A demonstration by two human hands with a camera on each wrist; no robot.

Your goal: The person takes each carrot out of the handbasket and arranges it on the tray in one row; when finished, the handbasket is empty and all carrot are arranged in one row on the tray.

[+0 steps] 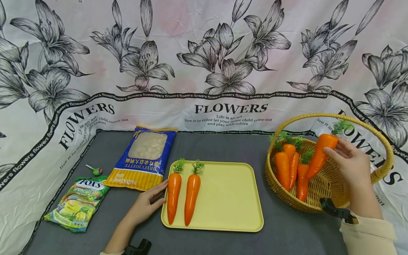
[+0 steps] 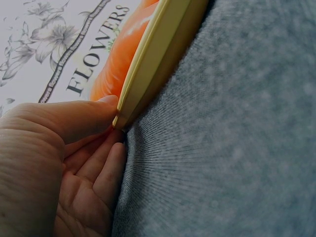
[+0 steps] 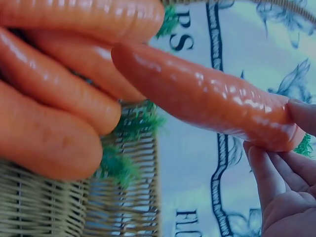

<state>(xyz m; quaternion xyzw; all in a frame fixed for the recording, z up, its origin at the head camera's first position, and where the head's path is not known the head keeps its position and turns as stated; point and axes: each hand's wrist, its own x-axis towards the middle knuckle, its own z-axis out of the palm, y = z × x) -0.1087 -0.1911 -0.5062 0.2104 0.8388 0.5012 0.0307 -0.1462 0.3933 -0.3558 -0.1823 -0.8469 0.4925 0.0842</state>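
My right hand [image 1: 349, 159] holds an orange toy carrot [image 1: 322, 152] near its leafy top, over the wicker basket [image 1: 331, 180]; the carrot's pointed end slants down to the left. Thumb and fingers pinch its thick end in the right wrist view. Several more carrots [image 1: 282, 170] lean inside the basket's left half. My left hand [image 1: 148, 203] grips the left edge of a yellow tray [image 1: 227, 194], thumb at the rim [image 2: 129, 94] in the left wrist view. On the tray's left side lie two carrots [image 1: 192, 198] side by side, green tops pointing away.
Behind the tray's left corner lies a blue and yellow pasta bag [image 1: 143, 159]. Farther left are a green candy bag [image 1: 78, 205] and a lollipop [image 1: 96, 171]. The basket's tall handle [image 1: 334, 115] arches over its opening. A flower-printed cloth [image 1: 223, 71] hangs behind the grey table.
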